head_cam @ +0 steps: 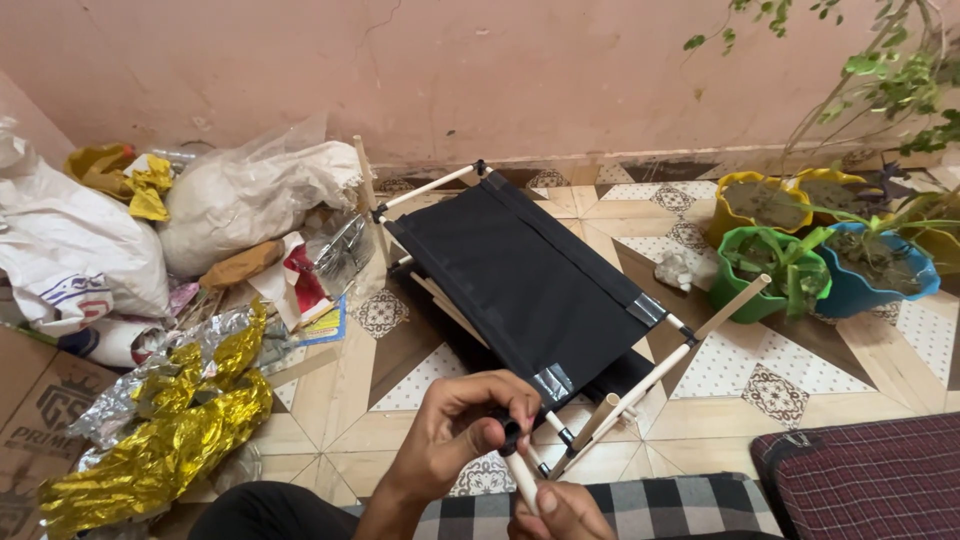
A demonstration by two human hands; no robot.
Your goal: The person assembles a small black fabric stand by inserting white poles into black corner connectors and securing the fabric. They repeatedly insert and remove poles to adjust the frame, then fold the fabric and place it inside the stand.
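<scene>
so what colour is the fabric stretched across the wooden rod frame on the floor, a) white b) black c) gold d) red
b, the fabric panel stretched between the pale wooden rods is plain black, with grey tape patches near its corners.

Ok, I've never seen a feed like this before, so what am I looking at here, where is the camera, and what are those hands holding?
There is one picture, taken from a camera on a person's head, looking down at their own bare hands; no machine is involved. The left hand pinches a small black connector on the end of a pale wooden rod, which the right hand grips lower down. Beyond them, on the patterned tile floor, a rod frame with black fabric stretched across it sits tilted. To the left lie gold foil and white sacks; to the right stand potted plants.
</scene>
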